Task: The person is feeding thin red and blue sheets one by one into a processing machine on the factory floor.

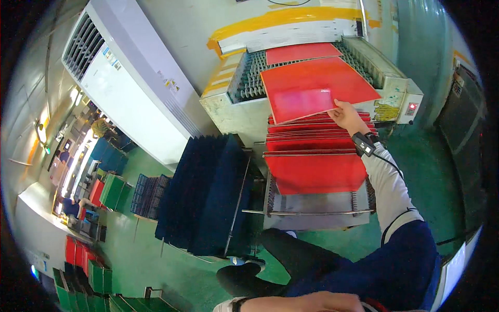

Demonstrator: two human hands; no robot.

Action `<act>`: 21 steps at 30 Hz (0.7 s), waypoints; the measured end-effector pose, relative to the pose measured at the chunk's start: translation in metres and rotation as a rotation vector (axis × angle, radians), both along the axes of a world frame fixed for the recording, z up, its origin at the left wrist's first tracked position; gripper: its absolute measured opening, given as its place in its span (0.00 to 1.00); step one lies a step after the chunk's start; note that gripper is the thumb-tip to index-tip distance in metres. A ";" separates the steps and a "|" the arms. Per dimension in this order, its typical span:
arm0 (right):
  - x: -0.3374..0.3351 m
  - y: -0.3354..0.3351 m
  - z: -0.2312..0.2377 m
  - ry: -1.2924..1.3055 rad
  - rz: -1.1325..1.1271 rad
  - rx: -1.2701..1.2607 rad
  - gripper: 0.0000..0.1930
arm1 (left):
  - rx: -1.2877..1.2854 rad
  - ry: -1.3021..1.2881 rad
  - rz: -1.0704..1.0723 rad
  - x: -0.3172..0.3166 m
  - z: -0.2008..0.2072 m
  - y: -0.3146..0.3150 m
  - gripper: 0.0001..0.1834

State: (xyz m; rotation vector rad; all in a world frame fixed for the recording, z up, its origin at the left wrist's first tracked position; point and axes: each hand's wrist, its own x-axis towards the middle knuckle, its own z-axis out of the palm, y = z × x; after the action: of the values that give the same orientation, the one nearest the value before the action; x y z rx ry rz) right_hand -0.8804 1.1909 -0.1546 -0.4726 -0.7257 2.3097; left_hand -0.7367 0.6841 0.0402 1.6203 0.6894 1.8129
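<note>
A flat red panel (312,78) lies tilted over the near end of a roller conveyor (253,78). My right hand (346,116) is closed on the panel's near edge, right of its middle. Below it, several red panels (318,176) stand upright in a row in a metal rack (312,213). Another red panel (302,52) lies on the rollers behind the held one, at the machine's slot. My left hand (317,301) is low at the bottom edge, close to my body; its fingers are mostly cut off by the frame.
Left of the rack stands a cart of dark panels (200,192), with a tall white air conditioner (140,78) behind it. A control box with a red light (410,106) sits at the conveyor's right end. More racks of green panels (113,192) stand far left.
</note>
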 end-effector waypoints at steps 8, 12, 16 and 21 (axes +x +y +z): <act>-0.024 -0.009 0.005 -0.217 0.259 0.036 0.14 | 0.004 0.014 -0.060 -0.013 -0.007 0.009 0.13; -0.036 -0.012 0.002 -0.191 0.186 0.066 0.15 | 0.004 0.029 -0.093 -0.022 -0.005 0.012 0.12; -0.045 -0.001 -0.004 -0.150 0.147 0.048 0.12 | 0.009 0.035 -0.132 -0.029 -0.006 0.016 0.12; -0.050 -0.008 -0.001 -0.131 0.128 0.057 0.11 | 0.004 0.048 -0.172 -0.035 -0.006 0.018 0.12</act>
State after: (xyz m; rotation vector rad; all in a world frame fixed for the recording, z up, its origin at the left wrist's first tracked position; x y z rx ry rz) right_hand -0.9308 1.1825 -0.1557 -0.5710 -0.9065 2.3862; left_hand -0.7716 0.7019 0.0337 1.6765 0.5488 1.6587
